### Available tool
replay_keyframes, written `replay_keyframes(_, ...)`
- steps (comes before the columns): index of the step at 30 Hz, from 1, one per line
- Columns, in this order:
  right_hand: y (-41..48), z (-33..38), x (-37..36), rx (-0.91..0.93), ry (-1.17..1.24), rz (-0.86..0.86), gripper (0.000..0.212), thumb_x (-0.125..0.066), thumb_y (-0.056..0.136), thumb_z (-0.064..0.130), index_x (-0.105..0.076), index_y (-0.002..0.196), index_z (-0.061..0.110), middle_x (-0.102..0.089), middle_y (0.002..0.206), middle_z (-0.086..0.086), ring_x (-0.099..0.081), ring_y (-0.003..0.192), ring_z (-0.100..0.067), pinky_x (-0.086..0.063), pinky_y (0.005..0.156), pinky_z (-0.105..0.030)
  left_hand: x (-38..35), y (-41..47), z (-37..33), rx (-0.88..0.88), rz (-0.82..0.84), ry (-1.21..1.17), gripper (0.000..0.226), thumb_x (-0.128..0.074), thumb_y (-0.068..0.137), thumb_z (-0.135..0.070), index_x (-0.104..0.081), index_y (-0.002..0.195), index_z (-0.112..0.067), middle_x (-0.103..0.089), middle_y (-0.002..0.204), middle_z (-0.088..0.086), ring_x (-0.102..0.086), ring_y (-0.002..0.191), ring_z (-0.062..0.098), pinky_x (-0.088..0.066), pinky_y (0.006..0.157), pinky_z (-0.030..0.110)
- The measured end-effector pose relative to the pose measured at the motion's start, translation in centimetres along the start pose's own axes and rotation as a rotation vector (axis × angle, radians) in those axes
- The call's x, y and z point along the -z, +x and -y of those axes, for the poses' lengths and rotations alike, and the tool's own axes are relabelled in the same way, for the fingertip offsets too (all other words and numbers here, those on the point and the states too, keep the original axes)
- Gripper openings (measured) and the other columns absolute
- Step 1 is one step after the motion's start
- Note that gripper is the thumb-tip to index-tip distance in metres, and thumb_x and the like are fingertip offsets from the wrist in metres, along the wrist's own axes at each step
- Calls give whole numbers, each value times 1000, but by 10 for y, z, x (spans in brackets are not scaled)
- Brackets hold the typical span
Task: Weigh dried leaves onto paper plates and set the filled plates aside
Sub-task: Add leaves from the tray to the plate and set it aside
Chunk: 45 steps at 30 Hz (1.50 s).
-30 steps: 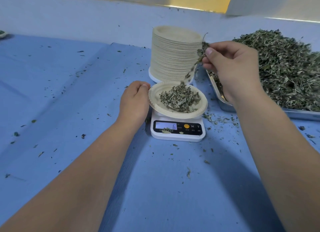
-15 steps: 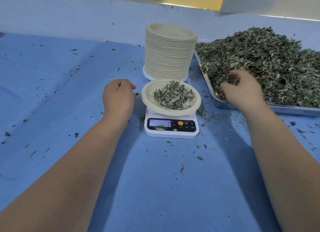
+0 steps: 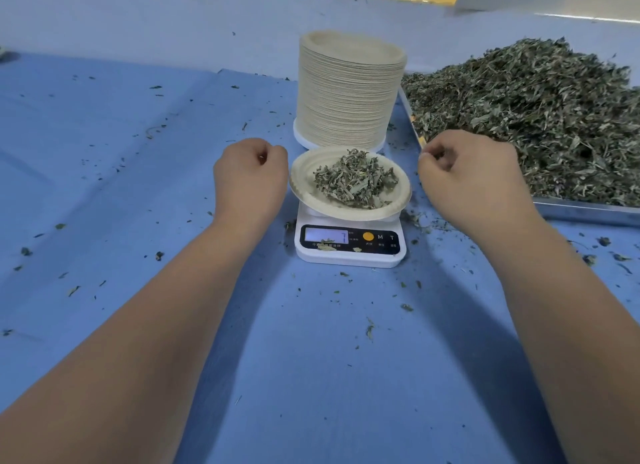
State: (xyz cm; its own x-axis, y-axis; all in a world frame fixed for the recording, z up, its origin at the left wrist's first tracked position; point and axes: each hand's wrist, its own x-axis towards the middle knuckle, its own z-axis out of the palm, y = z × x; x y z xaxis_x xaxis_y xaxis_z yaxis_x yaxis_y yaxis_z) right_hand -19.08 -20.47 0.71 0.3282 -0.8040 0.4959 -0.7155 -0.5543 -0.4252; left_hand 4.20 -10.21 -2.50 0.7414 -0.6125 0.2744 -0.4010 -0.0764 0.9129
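Observation:
A paper plate (image 3: pixel 305 195) with a small heap of dried leaves (image 3: pixel 356 182) sits on a white digital scale (image 3: pixel 348 257). My left hand (image 3: pixel 250 177) hovers just left of the plate's rim, fingers curled into a loose fist with nothing in it. My right hand (image 3: pixel 467 176) is right of the plate, in front of the tray's near corner. Its thumb and fingertips are pressed together, and a few dark leaf bits show inside the curl. A big pile of dried leaves (image 3: pixel 540 117) fills a metal tray (image 3: pixel 588 210) at the right.
A tall stack of empty paper plates (image 3: pixel 349 92) stands right behind the scale. Leaf crumbs are scattered over the blue table cover (image 3: pixel 138 186). A pale wall runs along the back.
My right hand dropped leaves over the plate, dipped into the tray's pile, and has now pulled back toward the plate. My left hand let go of the plate's rim and stays beside it.

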Motion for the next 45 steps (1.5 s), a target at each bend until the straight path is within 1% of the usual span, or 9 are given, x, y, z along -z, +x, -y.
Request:
replay_keyframes(5,-10,-3,-4,-72,-14,130,22,-49,97,38,-63,105,24,-65,66,-2,-61,61,-19,-55,60,-36,-2,-1,4,5,-33,15,33,-45,87,-21,-60,93,8,-61,86,27,-42,68,20,-40,57,43)
replay_keyframes(8,-6,-6,-11,-169,26,249,37,-46,101,40,-58,130,19,-71,89,-8,-67,77,-20,-58,75,-40,-3,3,8,36,16,64,27,-43,90,-22,-60,87,-1,-64,87,21,-44,70,20,-42,61,43)
replay_keyframes(10,-4,-9,-16,-205,73,278,43,-45,103,38,-53,141,19,-72,102,-10,-67,80,-11,-56,76,-30,-6,1,10,62,86,38,20,-43,90,-22,-54,79,-9,-56,75,12,-38,67,18,-34,62,36)
replay_keyframes(12,-4,-9,-19,-235,145,296,43,-45,105,35,-51,144,18,-72,99,-9,-63,62,5,-48,54,-13,-8,0,10,75,115,-1,21,-44,89,-22,-54,76,-9,-48,70,7,-35,63,16,-30,63,33)
replay_keyframes(16,-5,-11,-21,-309,301,289,38,-48,104,33,-57,139,20,-74,80,-5,-52,38,2,-43,42,-18,-6,-1,5,114,137,-119,10,-45,87,-19,-55,89,-20,-45,70,9,-36,49,13,-27,60,33)
replay_keyframes(21,-6,-9,-24,-368,466,322,23,-50,101,29,-70,90,25,-71,61,2,-43,36,-5,-35,41,-22,-8,-2,6,151,243,-193,23,-45,87,-8,-47,71,8,-29,61,5,-21,49,16,-17,48,22)
replay_keyframes(26,-8,-1,-22,-401,618,340,29,-53,98,20,-72,77,12,-63,56,-5,-34,35,-11,-27,37,-20,-10,0,4,174,246,-246,27,-47,91,-5,-32,69,-10,-23,54,-1,-17,47,17,-16,44,21)
replay_keyframes(34,-7,43,-23,-465,1051,417,15,-48,101,6,-62,104,1,-64,61,-11,-22,35,-7,-18,36,-14,22,8,-4,215,147,-305,20,-45,88,0,-43,69,5,-23,53,-2,-19,44,17,-16,47,23)
replay_keyframes(45,-28,216,-97,-406,1266,743,10,-41,104,3,-50,103,8,-65,58,-9,-23,36,-8,-16,34,-14,196,21,54,316,-195,-250,9,-49,90,-8,-52,83,-13,-27,51,-4,-24,39,14,-18,42,18)
